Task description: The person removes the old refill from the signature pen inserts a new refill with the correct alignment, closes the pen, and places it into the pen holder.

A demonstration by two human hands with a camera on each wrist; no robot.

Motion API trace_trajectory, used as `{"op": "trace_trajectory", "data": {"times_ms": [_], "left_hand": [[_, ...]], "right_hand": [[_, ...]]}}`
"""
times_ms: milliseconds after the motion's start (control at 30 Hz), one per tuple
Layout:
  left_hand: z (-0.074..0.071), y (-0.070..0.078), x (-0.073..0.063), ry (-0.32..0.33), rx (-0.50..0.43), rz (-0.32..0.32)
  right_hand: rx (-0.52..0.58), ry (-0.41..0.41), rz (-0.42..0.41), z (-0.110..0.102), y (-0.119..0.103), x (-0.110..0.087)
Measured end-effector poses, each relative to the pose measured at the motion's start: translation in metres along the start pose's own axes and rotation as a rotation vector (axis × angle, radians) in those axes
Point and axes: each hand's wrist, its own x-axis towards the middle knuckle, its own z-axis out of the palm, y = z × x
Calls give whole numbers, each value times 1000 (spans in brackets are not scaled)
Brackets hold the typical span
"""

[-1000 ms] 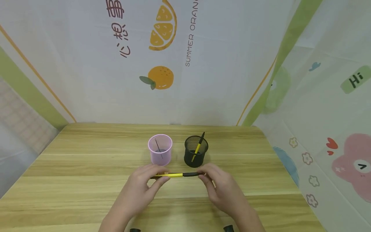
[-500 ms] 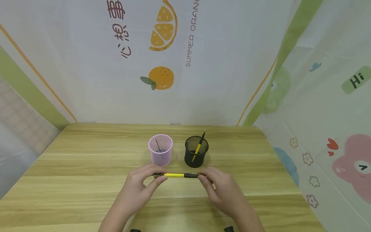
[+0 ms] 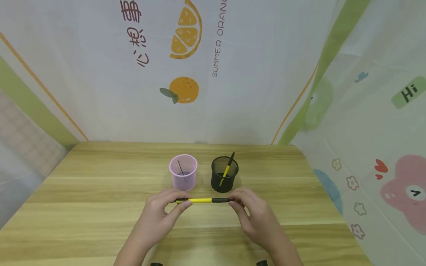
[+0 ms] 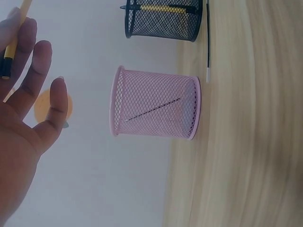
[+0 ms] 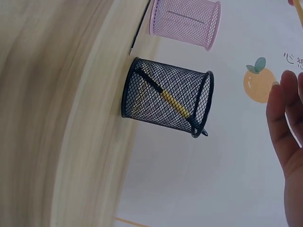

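Note:
In the head view a pen (image 3: 201, 200) with a yellow barrel and black ends is held level, side to side. My left hand (image 3: 163, 210) pinches its left end between thumb and fingers; in the left wrist view a black pen tip (image 4: 6, 67) shows past that hand. At the other end, the thumb and fingertips of my right hand (image 3: 254, 214) pinch the black part. Just beyond the hands stand a pink mesh pen cup (image 3: 184, 183) and a black mesh pen cup (image 3: 223, 184).
Inside the pink cup leans a thin dark rod (image 4: 151, 109); the black cup contains another yellow and black pen (image 5: 173, 101). A thin black rod with a pale tip (image 4: 208, 42) lies on the wooden table (image 3: 100, 184) before the cups. A printed cloth (image 3: 249, 92) hangs behind.
My left hand has shifted slightly left along the pen, baring more of the yellow barrel. The right hand stays at the black end, with small finger movements. Both cups are unmoved.

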Motion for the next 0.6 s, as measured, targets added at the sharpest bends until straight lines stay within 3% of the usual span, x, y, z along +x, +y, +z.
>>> {"op": "trace_trajectory", "data": {"times_ms": [367, 600], "left_hand": [[3, -1, 1, 11, -38, 77], [2, -1, -4, -2, -27, 36]], "right_hand": [[-54, 5, 37, 6, 3, -4], [-58, 29, 42, 11, 2, -8]]}}
